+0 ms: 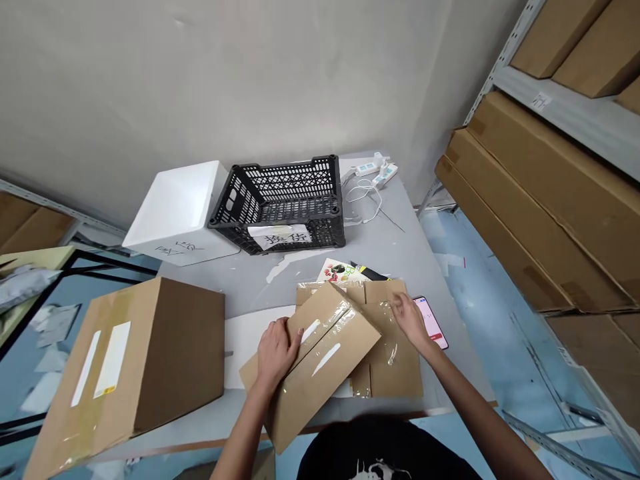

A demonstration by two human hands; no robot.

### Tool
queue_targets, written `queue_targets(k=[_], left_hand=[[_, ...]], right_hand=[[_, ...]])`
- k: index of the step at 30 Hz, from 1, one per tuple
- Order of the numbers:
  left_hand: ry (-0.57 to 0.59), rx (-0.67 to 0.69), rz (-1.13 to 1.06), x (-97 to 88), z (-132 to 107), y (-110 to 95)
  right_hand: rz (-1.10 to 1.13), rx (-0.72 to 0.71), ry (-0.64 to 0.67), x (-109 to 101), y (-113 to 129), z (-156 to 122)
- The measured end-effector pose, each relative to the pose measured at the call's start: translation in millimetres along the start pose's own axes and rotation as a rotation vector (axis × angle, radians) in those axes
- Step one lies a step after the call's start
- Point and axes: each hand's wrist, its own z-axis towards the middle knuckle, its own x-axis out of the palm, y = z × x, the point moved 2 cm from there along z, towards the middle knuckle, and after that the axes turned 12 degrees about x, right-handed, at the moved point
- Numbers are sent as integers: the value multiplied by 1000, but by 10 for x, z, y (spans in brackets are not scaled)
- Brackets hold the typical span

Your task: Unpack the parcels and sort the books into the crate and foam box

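Grey, faintly mottled wall rises behind a smooth grey table, and over its near edge we bring both bare hands. Our left hand comes up from below with the wrist straight, knuckles uppermost; its fingers are bent over the upper left edge of a folded brown cardboard carton, its thumb lies on the face, and so the carton is gripped there. That carton slants across the table, tilted, one corner reaching past the near edge, with glossy clear tape and pale torn strips on its matt skin. Our right forearm slopes in from the lower right, and the right hand bends inward over a flattened brown cardboard sheet, fingers curled towards the thumb with little gap; they seem to be at the taped surface, but we cannot tell whether they pinch anything. Wrinkled, shiny tape crosses this sheet, which lies partly under the carton. Just right of it rests a slim smartphone with a lit pinkish screen. Farther back stand a black latticed plastic crate and a smooth white open-topped box; on our left sits a large, square-edged, taped brown box.
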Motion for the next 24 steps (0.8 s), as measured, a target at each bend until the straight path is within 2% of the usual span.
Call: queue_targets(k=[2,4,7,9,15,19,22,24], left_hand=[[-1,-22,-14,-21,-50,29],[-11,-39,-35,-47,-118,72],[-43,-59,-53,-78,-241,154],[-72,-64,-58,-89,-318,204],[-124,-74,-53,-103,-427,274],[-152,-70,-47,-105,-478,306],[-172,-70,-48,-102,-522,335],[-173,-72,-52,-98,-535,345]], right_hand=[[-195,-47,-37,142,78,340],[-282,-61,5,327,139,570],[-361,-66,85,549,160,748],[-418,-69,126,625,143,813],[-552,-12,217,639,156,1165],[-617,49,343,616,258,1485],[-637,57,396,588,351,1572],[-627,31,369,558,411,1550]])
